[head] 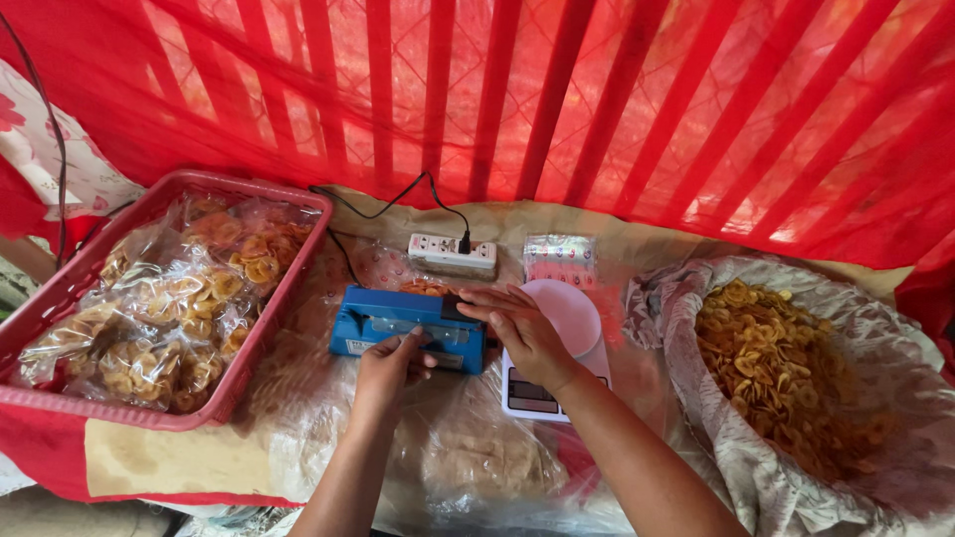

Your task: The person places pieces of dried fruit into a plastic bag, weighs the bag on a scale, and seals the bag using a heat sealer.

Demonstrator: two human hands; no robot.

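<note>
Blue sealer [408, 326] sits mid-table on clear plastic sheet [468, 452], just left of scale [557, 348]. Left hand [390, 363] at sealer's near edge, fingers curled, pinching the edge of a clear bag [423, 343] fed into the slot; bag hard to make out. Right hand [522, 328] lies flat on the sealer's right end, fingers spread slightly and pressing down on the arm, not wrapped round anything. Right forearm crosses over the scale's front, hiding part of its display.

Red basket [60, 288] at left, holding several sealed clear bags of chips [169, 318], yellow-orange, piled to the rim. Basket rests on red cloth and touches the plastic sheet's left side.

Cloth sack [716, 447] at right, mouth rolled open, lined with plastic, filled with loose chips [776, 368], same colour. Sack just beside scale.

White power strip [453, 256] behind sealer, one black plug in it, cable running left. Stack of empty bags [560, 259] behind the scale's round pan, near the strip. Scale pan bare, pinkish.

Red netting over red bars fills the background.
</note>
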